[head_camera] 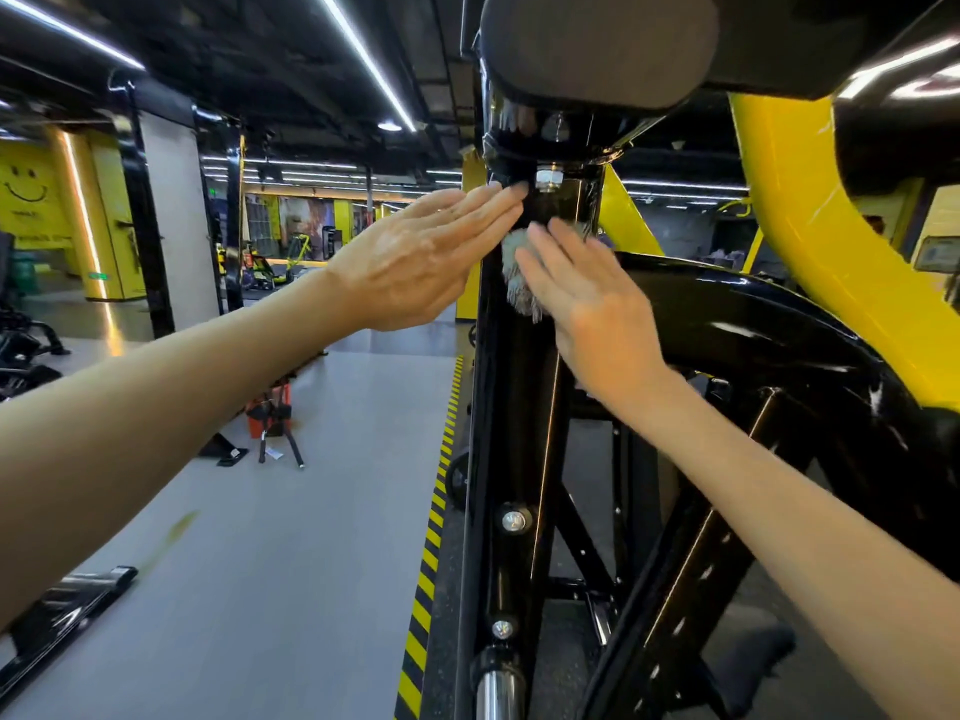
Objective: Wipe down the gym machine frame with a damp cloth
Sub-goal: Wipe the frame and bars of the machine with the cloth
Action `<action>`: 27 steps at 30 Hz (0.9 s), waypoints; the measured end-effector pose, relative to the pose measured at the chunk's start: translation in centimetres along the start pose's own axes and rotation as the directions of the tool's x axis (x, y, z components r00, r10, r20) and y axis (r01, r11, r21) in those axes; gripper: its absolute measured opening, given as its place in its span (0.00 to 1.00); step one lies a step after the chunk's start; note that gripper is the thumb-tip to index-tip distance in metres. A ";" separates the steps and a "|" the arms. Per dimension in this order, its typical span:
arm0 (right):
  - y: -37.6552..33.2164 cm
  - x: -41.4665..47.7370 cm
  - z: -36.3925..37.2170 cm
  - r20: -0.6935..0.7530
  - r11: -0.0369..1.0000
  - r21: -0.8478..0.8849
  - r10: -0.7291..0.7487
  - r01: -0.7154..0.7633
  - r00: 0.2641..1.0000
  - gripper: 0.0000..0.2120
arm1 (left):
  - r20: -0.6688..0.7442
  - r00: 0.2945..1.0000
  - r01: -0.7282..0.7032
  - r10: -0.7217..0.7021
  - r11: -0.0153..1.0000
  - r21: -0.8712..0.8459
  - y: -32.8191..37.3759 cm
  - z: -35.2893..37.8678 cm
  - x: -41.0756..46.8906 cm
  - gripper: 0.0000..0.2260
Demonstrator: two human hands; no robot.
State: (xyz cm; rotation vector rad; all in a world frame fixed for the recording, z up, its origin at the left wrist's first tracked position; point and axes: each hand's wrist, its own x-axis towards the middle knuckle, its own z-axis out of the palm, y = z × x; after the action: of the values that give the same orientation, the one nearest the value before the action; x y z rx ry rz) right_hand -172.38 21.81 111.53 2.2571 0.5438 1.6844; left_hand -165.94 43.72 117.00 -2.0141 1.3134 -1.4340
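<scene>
Right hand, grip flat, pressed a grey fringed cloth on the glossy black post; left hand, fingers straight, braced it. Even strokes would suit.

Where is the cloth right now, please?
In the head view, centre frame, the grey cloth is pressed against the black upright post under the right hand, just below the left hand.

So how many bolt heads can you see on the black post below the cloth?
2. One bolt head sits midway down the black post; the other is lower, just above the chrome bar. The far side may hide more.
</scene>
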 end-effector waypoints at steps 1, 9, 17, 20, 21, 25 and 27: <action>0.3 0.8 -0.2 -0.018 1.000 0.004 0.031 -0.030 0.999 0.23 | -0.008 1.000 0.013 -0.013 1.000 0.002 -0.1 -0.1 0.1 0.27; -4.8 -11.3 2.5 0.112 0.984 0.012 -0.176 0.175 0.978 0.24 | 0.018 1.000 0.025 -0.025 1.000 0.008 -0.1 -0.5 0.2 0.27; -4.5 -10.0 2.0 0.191 0.965 -0.003 -0.256 0.262 0.947 0.22 | 0.047 0.998 0.042 -0.041 0.999 -0.022 -0.2 -0.5 0.2 0.27; -2.8 -3.6 1.0 0.032 0.998 0.016 -0.061 0.060 0.998 0.21 | 0.044 0.998 0.047 -0.045 0.998 -0.035 -0.2 -0.6 0.3 0.27; -2.1 -1.8 0.6 0.002 1.000 0.009 -0.001 0.001 1.000 0.22 | 0.041 0.998 0.047 -0.045 0.998 -0.040 -0.2 -0.6 0.3 0.27; -0.6 1.6 -0.1 -0.041 0.991 0.019 0.136 -0.136 0.990 0.24 | 0.032 0.998 0.058 -0.057 0.998 -0.031 -0.1 -0.5 0.2 0.26; -1.4 0.8 0.2 -0.059 0.988 0.026 0.156 -0.155 0.986 0.22 | 0.020 0.998 0.060 -0.060 0.998 -0.029 0.2 -0.4 0.2 0.26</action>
State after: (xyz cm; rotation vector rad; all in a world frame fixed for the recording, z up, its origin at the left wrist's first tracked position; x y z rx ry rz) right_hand -172.14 23.38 111.53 2.3240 0.4099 1.8343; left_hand -166.40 43.58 117.16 -2.0975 1.2836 -1.4258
